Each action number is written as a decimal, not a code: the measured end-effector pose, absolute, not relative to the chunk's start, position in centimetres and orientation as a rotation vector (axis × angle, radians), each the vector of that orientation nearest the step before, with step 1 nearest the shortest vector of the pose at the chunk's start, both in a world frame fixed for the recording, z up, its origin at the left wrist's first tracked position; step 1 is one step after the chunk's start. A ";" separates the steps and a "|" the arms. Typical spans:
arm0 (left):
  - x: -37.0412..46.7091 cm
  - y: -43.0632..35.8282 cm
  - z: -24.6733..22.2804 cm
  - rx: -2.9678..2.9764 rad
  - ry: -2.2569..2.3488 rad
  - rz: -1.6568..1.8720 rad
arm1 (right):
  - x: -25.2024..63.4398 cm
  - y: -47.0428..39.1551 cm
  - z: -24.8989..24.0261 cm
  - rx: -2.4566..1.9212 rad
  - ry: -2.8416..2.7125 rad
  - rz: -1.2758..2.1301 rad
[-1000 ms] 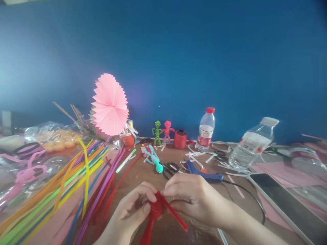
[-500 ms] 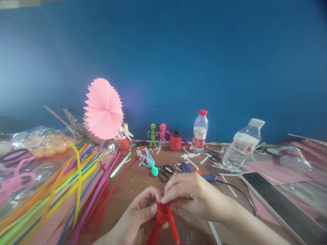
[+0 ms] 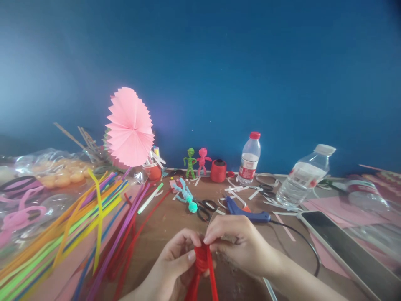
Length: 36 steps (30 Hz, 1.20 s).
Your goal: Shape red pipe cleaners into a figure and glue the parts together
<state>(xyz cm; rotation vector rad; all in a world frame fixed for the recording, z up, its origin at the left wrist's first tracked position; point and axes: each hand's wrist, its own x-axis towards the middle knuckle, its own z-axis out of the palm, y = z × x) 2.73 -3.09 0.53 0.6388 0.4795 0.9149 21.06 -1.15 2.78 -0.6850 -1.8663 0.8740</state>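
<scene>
Near the bottom centre, my left hand (image 3: 175, 261) is closed around a red pipe-cleaner piece (image 3: 201, 258), wound into a thick bundle with long ends hanging down. My right hand (image 3: 238, 240) pinches at the top of the same piece, thumb against forefinger. A single red strand runs down from the right fingertips. Beyond the hands lie a light-blue pipe-cleaner figure (image 3: 188, 196), black-handled scissors (image 3: 205, 210) and a blue glue gun (image 3: 247, 212). Green (image 3: 190, 163) and pink (image 3: 203, 161) figures stand upright at the back.
Coloured pipe cleaners (image 3: 81, 221) spread across the left. A pink paper fan (image 3: 130, 127) rises behind them. Two water bottles (image 3: 249, 161) (image 3: 302, 177) and a red spool (image 3: 218, 171) are at the back. A phone (image 3: 344, 251) lies at right, with paper strips (image 3: 236, 190) scattered mid-table.
The whole view has shifted slightly. My right hand has lifted a little from the table's middle, uncovering more of the glue gun, and the loose red strand hangs straighter.
</scene>
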 end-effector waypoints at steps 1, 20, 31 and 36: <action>2.7 -3.1 0.5 0.644 0.483 0.921 | 21.0 -1.2 2.5 -0.683 -1.829 0.893; 2.2 -2.2 0.2 0.765 0.635 1.043 | 19.8 -1.6 0.7 -0.577 -1.738 0.506; 1.7 -2.0 0.6 0.953 0.681 1.049 | 20.2 -1.7 0.9 -0.540 -1.805 0.497; 1.5 -2.0 0.5 1.047 0.696 1.083 | 20.2 -1.7 0.8 -0.580 -1.834 0.394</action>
